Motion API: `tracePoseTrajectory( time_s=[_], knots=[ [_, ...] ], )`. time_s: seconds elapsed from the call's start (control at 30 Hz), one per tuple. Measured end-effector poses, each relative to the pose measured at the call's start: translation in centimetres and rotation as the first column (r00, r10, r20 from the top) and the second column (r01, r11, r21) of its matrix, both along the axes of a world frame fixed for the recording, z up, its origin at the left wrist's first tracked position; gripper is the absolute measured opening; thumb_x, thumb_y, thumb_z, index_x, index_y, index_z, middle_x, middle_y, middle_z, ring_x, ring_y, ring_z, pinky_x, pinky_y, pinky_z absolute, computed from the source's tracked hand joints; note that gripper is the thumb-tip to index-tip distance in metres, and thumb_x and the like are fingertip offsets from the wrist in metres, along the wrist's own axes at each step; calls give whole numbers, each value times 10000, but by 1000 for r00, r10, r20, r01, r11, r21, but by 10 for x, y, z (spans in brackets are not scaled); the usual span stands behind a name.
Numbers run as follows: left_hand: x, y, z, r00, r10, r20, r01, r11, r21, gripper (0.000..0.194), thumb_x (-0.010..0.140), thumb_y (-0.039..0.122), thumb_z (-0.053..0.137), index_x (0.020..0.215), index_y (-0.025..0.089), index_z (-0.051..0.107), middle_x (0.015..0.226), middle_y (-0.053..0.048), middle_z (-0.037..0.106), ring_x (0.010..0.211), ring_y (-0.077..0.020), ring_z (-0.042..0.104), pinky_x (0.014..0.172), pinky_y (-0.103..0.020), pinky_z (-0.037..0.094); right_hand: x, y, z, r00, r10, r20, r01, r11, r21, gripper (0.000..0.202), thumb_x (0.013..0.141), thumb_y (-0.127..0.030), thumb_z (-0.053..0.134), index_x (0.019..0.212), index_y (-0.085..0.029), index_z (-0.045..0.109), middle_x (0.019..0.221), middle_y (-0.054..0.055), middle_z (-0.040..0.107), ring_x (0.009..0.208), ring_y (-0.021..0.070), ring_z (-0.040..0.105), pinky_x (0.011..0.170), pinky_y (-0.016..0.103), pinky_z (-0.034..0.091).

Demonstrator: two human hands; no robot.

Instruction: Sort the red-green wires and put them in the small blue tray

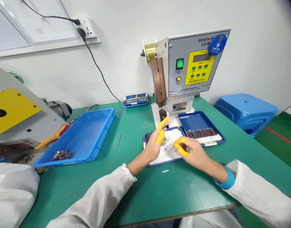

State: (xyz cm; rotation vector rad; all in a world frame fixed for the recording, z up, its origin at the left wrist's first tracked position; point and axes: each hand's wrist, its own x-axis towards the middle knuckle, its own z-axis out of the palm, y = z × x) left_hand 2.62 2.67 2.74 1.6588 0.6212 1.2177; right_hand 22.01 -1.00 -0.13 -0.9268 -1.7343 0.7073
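Note:
My left hand (pixel 155 143), with yellow finger covers on thumb and index finger, is raised just in front of the machine's lower tooling (pixel 162 114). Its index finger and thumb stretch out apart, and no held thing shows between them. Over the blue tray with a white lining (pixel 170 155), my right hand (pixel 194 152) curls its yellow-covered thumb and index finger together; anything pinched there is too small to make out. Small metallic and dark bits lie scattered on that lining. Right of it, a second blue tray (pixel 191 120) holds a row of thin red and dark wires (pixel 202 133) with white ends.
A grey crimping machine (pixel 195 63) with a gold wire spool (pixel 150 53) stands behind the trays. Leftward are a large blue bin (pixel 93 126) holding a metallic pile, tweezers (pixel 119 139) and another machine (pixel 17 107). A white sleeve (pixel 12 193) shows at far left; a blue stool (pixel 245 110) stands right.

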Motion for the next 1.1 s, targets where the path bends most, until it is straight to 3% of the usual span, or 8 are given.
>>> tracePoseTrajectory(
  time_s=[0.27,0.47,0.57,0.67,0.8,1.1],
  knots=[
    [5,5,-18,983,-111,145,142,966,-218,540,1018,549,482,1487,286,527,1658,-103,381,1364,-304,544,1117,-478,456,2,1,-2,999,12,43,-12,1000,-8,110,933,-236,630,880,-230,726,819,55,706,698,197,606,642,335,475],
    [5,8,-8,943,-124,310,243,892,-381,585,953,581,552,1436,251,558,1616,-134,442,1182,-278,651,972,-420,543,3,4,0,998,-19,-59,9,986,-168,119,918,-257,637,844,-219,722,760,29,691,651,169,588,600,305,458],
    [7,8,-10,934,-68,351,235,857,-459,555,958,575,535,1377,217,598,1526,-149,540,1074,-243,677,878,-377,570,3,6,3,975,-41,-219,-34,944,-329,135,887,-319,677,810,-211,706,663,-6,640,512,123,520,495,269,406],
    [9,9,-20,925,-4,380,203,850,-486,468,934,508,620,1273,186,645,1388,-155,631,966,-209,678,774,-342,583,3,9,6,923,-70,-379,-131,867,-481,241,852,-425,714,776,-198,683,623,-15,620,431,101,488,418,245,355],
    [10,9,-31,910,44,412,186,845,-501,389,863,359,764,1192,169,677,1214,-116,670,836,-145,630,647,-262,553,4,13,7,856,-99,-507,-247,784,-569,302,801,-468,761,764,-176,692,601,-18,608,409,81,478,397,220,322],
    [11,4,-31,913,64,403,192,805,-562,334,813,299,836,1079,143,705,926,-37,617,734,-110,569,534,-217,491,6,16,8,824,-127,-552,-270,769,-579,327,760,-475,798,744,-164,695,588,-18,605,417,73,475,406,212,309]
  ],
)
